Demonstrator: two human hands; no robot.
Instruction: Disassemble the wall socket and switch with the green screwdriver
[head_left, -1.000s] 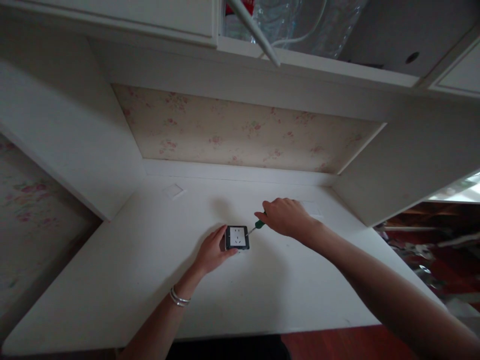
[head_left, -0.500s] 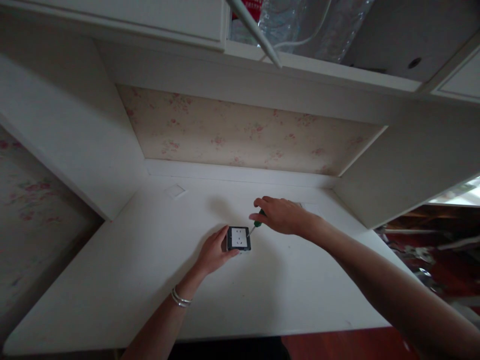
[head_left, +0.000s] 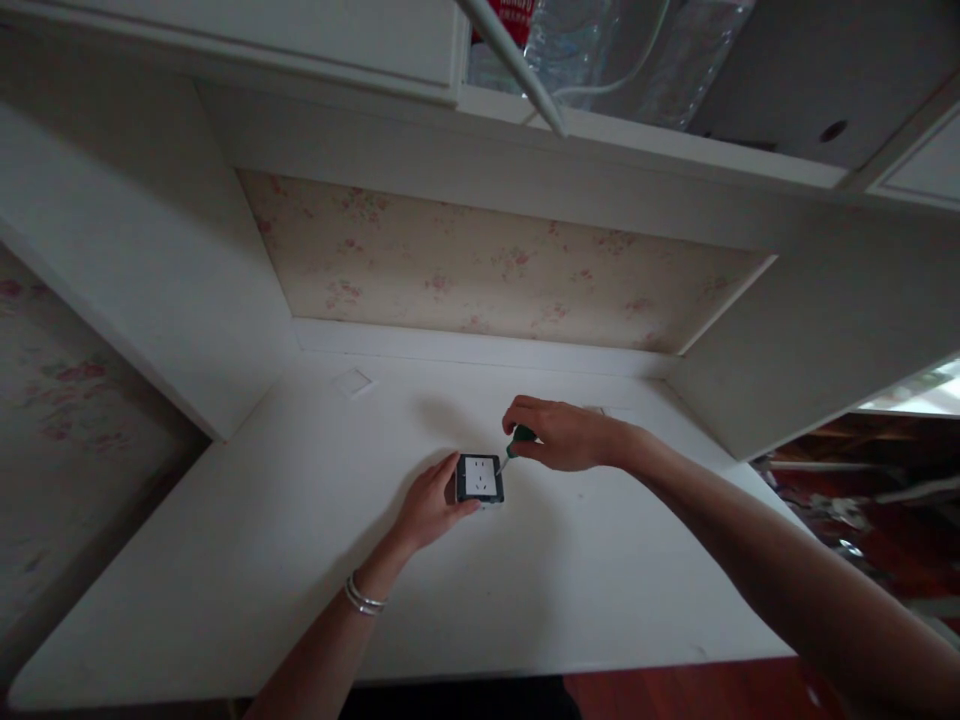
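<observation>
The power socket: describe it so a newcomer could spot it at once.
On the white desktop, find the left hand. It holds the power socket, whose white slotted face sits in a dark frame; the pale square outline farther back lacks that dark border.

Free surface (head_left: 285, 560) between my left hand (head_left: 427, 505) and the left panel (head_left: 165, 270), my right forearm (head_left: 712, 515) a barrier above its right side.

Slim, rounded silvery bands (head_left: 365, 600) circle the left wrist (head_left: 381, 568); both forearms (head_left: 697, 515) are bare, and dark clothing (head_left: 457, 699) shows at the bottom edge, its details too dim to tell
</observation>
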